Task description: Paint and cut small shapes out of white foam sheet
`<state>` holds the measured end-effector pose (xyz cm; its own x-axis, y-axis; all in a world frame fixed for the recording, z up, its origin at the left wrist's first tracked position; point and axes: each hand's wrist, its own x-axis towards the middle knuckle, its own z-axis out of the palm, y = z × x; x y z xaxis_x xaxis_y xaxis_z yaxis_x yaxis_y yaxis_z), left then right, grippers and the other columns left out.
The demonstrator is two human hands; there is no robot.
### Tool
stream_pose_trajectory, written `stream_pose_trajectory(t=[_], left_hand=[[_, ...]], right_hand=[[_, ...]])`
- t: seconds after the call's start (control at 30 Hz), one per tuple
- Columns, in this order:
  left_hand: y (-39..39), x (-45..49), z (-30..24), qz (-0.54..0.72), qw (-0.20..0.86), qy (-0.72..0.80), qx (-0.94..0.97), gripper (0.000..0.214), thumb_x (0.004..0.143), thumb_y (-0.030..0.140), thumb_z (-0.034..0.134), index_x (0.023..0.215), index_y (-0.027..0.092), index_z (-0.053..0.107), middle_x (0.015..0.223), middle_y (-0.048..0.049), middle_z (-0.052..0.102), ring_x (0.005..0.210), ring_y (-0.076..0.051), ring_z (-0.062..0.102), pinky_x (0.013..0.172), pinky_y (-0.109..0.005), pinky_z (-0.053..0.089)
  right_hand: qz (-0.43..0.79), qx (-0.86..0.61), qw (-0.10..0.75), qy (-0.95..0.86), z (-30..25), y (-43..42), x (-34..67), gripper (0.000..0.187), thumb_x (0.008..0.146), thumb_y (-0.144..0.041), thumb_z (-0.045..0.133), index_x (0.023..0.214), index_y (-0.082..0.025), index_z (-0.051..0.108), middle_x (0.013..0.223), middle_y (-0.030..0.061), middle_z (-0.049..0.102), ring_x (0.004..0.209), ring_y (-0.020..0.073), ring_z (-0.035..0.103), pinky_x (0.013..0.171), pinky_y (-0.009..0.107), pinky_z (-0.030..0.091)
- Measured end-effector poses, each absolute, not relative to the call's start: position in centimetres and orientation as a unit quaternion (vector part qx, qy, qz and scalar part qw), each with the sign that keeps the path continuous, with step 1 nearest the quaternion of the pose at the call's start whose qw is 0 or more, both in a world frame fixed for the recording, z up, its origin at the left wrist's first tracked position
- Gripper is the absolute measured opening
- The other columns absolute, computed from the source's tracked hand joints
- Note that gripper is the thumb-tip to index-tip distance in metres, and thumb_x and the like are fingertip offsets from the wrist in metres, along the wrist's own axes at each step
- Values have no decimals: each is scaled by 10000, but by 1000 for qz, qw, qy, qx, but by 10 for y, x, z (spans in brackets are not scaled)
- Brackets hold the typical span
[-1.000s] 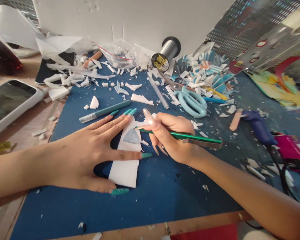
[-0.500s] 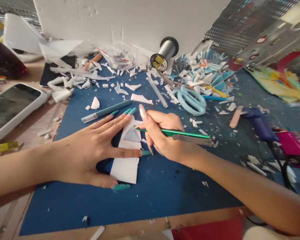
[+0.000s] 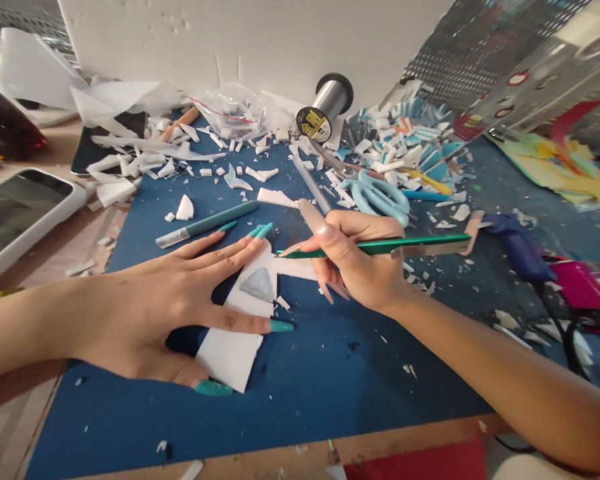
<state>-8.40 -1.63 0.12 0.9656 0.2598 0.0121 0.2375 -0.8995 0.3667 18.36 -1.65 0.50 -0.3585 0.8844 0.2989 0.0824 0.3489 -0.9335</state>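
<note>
My left hand [image 3: 175, 300] lies flat with fingers spread on a white foam sheet [image 3: 235, 347] on the blue cutting mat [image 3: 320, 373]. A small grey triangle [image 3: 257, 285] shows on the sheet between my fingers. My right hand [image 3: 357, 257] is closed round a green craft knife [image 3: 410, 247], held like a pen, its tip at the sheet's upper right edge.
A second teal knife [image 3: 205, 223] lies just beyond my left fingers. Light blue scissors [image 3: 377, 193], a wire spool [image 3: 323, 110] and several foam scraps litter the far mat. A phone [image 3: 20, 210] rests at left; a blue and pink glue gun [image 3: 545, 267] at right.
The foam sheet has turned clockwise under my left hand. My right hand with the green knife has moved up and to the right, off the grey triangle.
</note>
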Motion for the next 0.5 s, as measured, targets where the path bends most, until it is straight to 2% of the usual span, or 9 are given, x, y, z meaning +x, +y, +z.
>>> stream_pose_trajectory(t=[0.1, 0.33, 0.5], left_hand=[[-15, -86, 2, 16, 191, 121, 974, 700, 903, 646, 559, 1537, 510, 295, 1661, 11, -248, 1528, -443, 90, 1203, -690, 123], [-15, -83, 3, 15, 204, 129, 970, 696, 887, 650, 588, 1521, 518, 331, 1668, 26, -213, 1517, -467, 114, 1185, -717, 149], [-14, -84, 1, 15, 203, 123, 971, 727, 881, 657, 589, 1533, 521, 297, 1671, 15, -215, 1516, -474, 110, 1175, -733, 145]], right_hand=[[480, -347, 428, -683, -1, -16, 182, 474, 963, -445, 605, 564, -205, 519, 418, -77, 516, 303, 47, 469, 358, 203, 420], [487, -345, 415, -686, -1, -17, 180, 511, 958, -487, 597, 547, -195, 514, 394, -78, 521, 311, 28, 461, 451, 205, 503], [504, -362, 388, -682, -2, -17, 182, 484, 915, -583, 604, 625, -196, 599, 443, -76, 574, 313, 19, 466, 350, 163, 378]])
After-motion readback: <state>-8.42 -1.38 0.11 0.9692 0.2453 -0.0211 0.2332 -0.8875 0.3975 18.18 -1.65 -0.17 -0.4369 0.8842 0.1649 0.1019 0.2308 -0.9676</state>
